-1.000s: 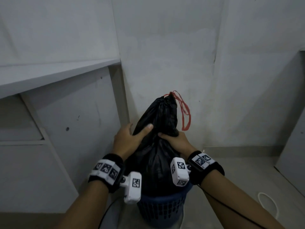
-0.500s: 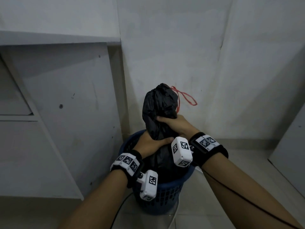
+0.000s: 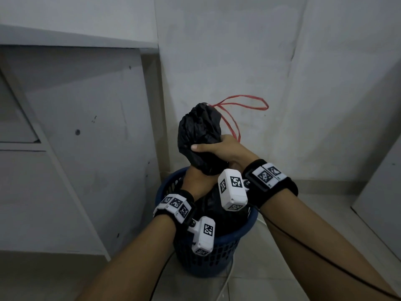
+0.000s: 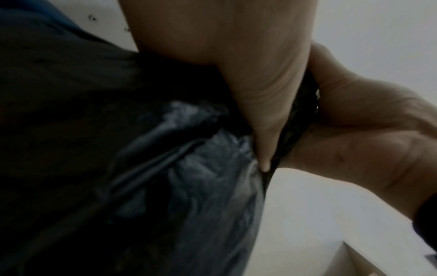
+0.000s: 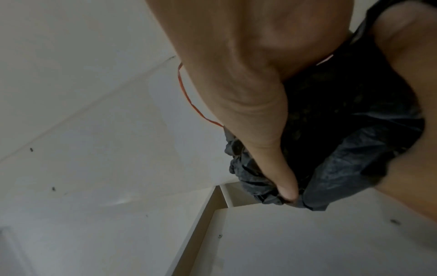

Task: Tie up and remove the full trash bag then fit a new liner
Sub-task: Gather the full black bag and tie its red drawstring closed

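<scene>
floor: pale tiles | on it: blue basket by the wall corner, beside white cabinet

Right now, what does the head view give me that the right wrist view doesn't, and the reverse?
Head view only: the blue basket with the bag's body sitting in it, the left hand gripping the neck lower down, and the red drawstring's full loops.
Right wrist view only: a close look at the thumb pressed along the bunched plastic.
Both: the right hand gripping the black trash bag, and a stretch of red drawstring behind it.
</scene>
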